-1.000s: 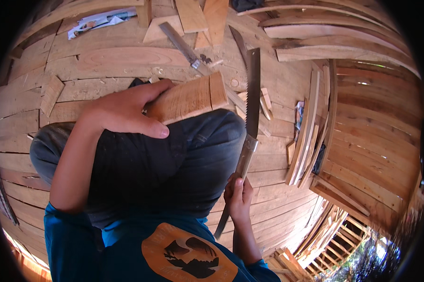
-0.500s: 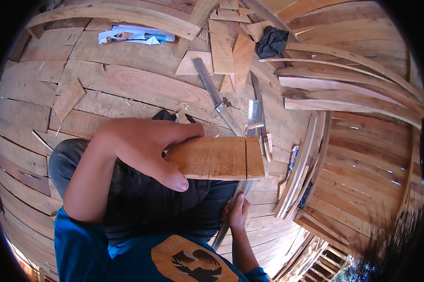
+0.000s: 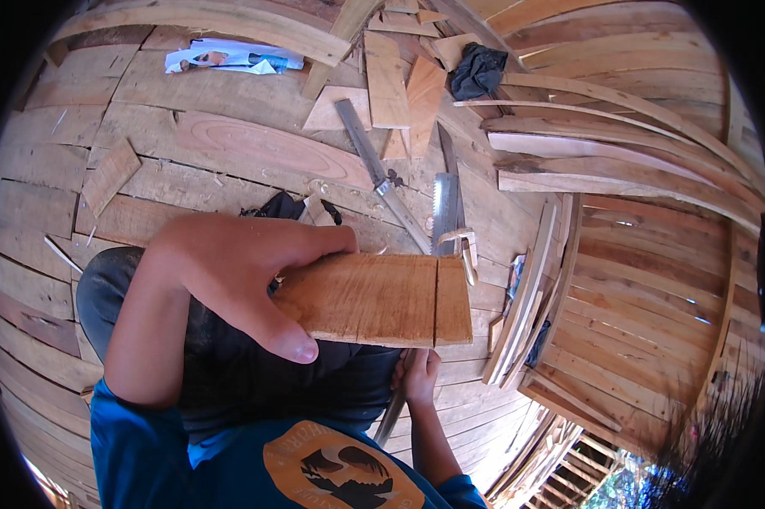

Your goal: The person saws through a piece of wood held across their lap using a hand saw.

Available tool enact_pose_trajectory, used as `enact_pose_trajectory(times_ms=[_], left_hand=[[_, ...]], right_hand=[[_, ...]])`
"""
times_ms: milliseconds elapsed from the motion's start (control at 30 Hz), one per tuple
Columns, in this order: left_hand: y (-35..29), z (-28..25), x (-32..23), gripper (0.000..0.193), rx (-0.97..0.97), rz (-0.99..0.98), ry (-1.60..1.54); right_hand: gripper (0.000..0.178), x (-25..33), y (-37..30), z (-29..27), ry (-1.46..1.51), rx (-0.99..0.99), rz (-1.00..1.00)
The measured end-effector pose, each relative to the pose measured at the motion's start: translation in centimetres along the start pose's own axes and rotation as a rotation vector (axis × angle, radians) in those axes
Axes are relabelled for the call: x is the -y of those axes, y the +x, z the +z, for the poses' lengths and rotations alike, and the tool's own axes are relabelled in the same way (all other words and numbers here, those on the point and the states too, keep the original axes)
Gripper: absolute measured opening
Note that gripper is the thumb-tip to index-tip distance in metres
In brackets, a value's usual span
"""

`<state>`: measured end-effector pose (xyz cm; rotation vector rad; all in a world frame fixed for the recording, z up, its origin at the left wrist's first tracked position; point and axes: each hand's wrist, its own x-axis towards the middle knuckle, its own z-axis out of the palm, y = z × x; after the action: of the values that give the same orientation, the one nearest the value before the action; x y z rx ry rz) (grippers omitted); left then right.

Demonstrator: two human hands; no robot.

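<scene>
My left hand [image 3: 230, 271] grips the left end of a short, flat wooden board [image 3: 365, 301], thumb on the near edge and fingers on the far side. A dark straight line crosses the board close to its right end. Just below that end, my right hand [image 3: 418, 376] is closed around a long, narrow grey bar [image 3: 391, 422]. The bar's upper part is hidden behind the board, so its kind cannot be made out. Beyond the board lie a long knife [image 3: 361, 144] with a metal-collared handle and a handsaw [image 3: 444, 208], its handle partly covered.
Wood offcuts [image 3: 387, 81] and a dark crumpled cloth [image 3: 477, 72] lie farther off on the plank floor [image 3: 221, 170]. Long boards [image 3: 586, 178] lean at the right. A torn white wrapper [image 3: 230, 58] is at the far left. Another dark blade [image 3: 447, 151] lies beside the saw.
The board has shifted slightly left and lower, and looks larger and more tilted. My right hand sits closer beneath it, with less of the bar showing. The whole view has shifted a little.
</scene>
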<state>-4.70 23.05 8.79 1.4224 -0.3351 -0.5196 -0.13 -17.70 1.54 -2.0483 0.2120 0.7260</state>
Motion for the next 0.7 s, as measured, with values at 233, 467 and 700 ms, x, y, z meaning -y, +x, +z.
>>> enact_pose_trajectory(times_ms=[233, 467, 700], left_hand=[[-0.03, 0.12, 0.03, 0.089, -0.015, -0.030, 0.049], [-0.05, -0.03, 0.55, 0.088, -0.006, -0.010, 0.043], [0.01, -0.05, 0.64, 0.087, -0.007, -0.024, 0.036]], right_hand=[[0.056, 0.13, -0.05, 0.18, -0.002, -0.011, -0.001], [0.056, 0.25, 0.04, 0.08, 0.006, -0.012, 0.013], [0.056, 0.60, -0.02, 0.31, 0.000, -0.009, 0.012]])
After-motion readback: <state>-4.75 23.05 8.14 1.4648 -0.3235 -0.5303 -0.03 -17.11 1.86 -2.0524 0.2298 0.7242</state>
